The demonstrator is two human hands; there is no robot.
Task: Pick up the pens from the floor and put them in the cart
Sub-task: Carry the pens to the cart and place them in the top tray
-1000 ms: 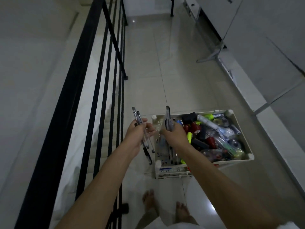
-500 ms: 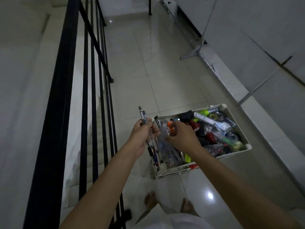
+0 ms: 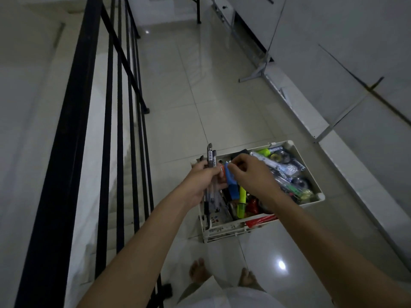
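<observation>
A white plastic cart (image 3: 315, 194) stands on the tiled floor ahead of me, filled with markers, highlighters and other stationery. My left hand (image 3: 200, 182) hangs over its left end and grips a bundle of clear pens with dark caps (image 3: 210, 160), held roughly upright. My right hand (image 3: 251, 174) hovers over the cart's middle, just to the right of the bundle, fingers curled with thumb and fingertips pinched near something small and pale; I cannot tell whether it holds anything. No pens show on the floor.
A black metal railing (image 3: 120, 107) runs along the left, with a stairwell beyond it. White cabinets and a metal frame (image 3: 262, 70) line the right wall. My bare feet (image 3: 198, 272) stand on glossy tiles just behind the cart.
The pens that my right hand held a second ago are now with the bundle in my left hand. My right hand has drawn away to the right, and both hands are lower over the cart.
</observation>
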